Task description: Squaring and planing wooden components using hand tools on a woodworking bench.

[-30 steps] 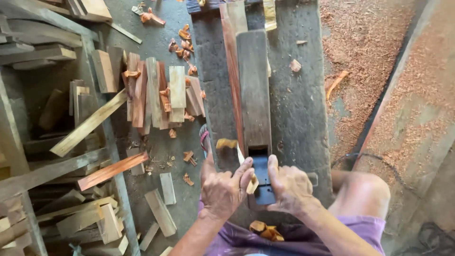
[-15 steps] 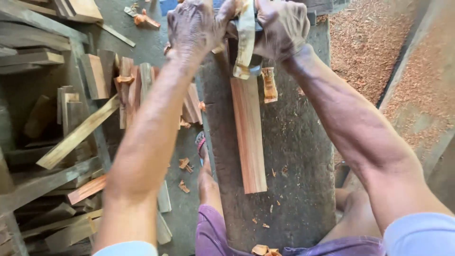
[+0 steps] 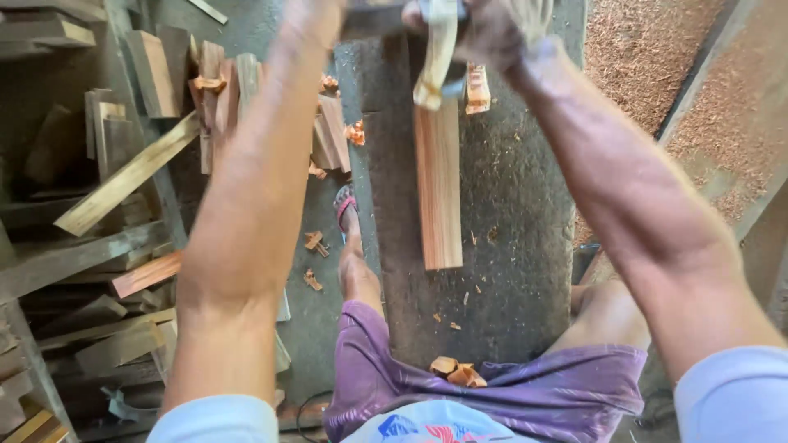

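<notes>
Workshop floor w/ offcuts at left; both arms now stretched to surface's [image 3: 525, 246] far edge vs 1 s ago near the lap. Left hand [image 3: 316, 16] & right hand [image 3: 501, 29], fingers clenched on hand plane [image 3: 439, 41], stroke end. Reddish plank [image 3: 437, 184] lies mid-surface, shaving [image 3: 433, 70] curling off.

Smooth reddish wood plank [image 3: 437, 184] on a rough, matt grey wooden bench [image 3: 517, 246].

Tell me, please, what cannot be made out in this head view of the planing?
- Left hand: cut off by the top edge.
- Right hand: blurred, grip unclear.
- Plane: mostly hidden by hands and the edge.
- Far end of the plank: covered by a curled shaving.
</notes>
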